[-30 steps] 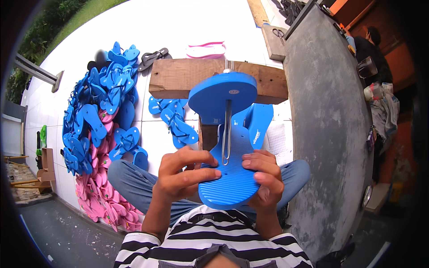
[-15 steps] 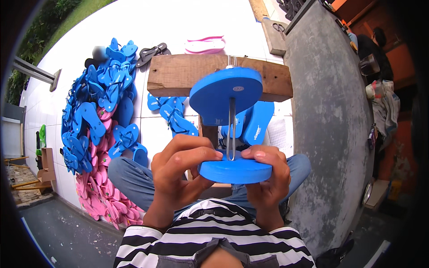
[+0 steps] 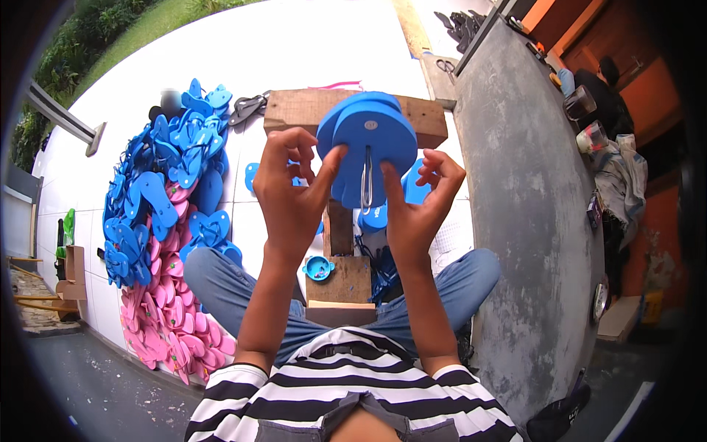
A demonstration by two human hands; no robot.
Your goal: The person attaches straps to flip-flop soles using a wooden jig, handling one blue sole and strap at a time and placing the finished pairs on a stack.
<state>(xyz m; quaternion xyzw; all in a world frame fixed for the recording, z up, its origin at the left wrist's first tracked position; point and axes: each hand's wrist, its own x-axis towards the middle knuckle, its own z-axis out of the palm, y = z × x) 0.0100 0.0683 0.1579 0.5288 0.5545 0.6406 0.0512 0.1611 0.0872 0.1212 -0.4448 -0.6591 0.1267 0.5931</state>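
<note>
Two blue flip-flop soles [image 3: 387,147] are stacked one behind the other against a thick wooden beam. A looped metal rod [image 3: 367,188] sticks out toward me from the front sole, below its small round mark. My left hand [image 3: 294,173] is at the sole's left lower edge, its thumb against the edge and its other fingers curled apart from it. At the lower right edge, my right hand [image 3: 416,195] has its thumb up against the sole and its fingers spread away. Neither hand is wrapped round anything.
The wooden beam [image 3: 287,110] stands ahead on a post. Below lies a small blue dish [image 3: 319,268] on a wood block. A heap of blue flip-flops [image 3: 158,199] and pink flip-flops [image 3: 173,317] fills the left. A grey concrete ledge [image 3: 523,221] runs along the right.
The near blue sole has moved away from me along the metal rod, up against the other sole. Both hands have risen with it, and their fingers have come off it, leaving the thumbs.
</note>
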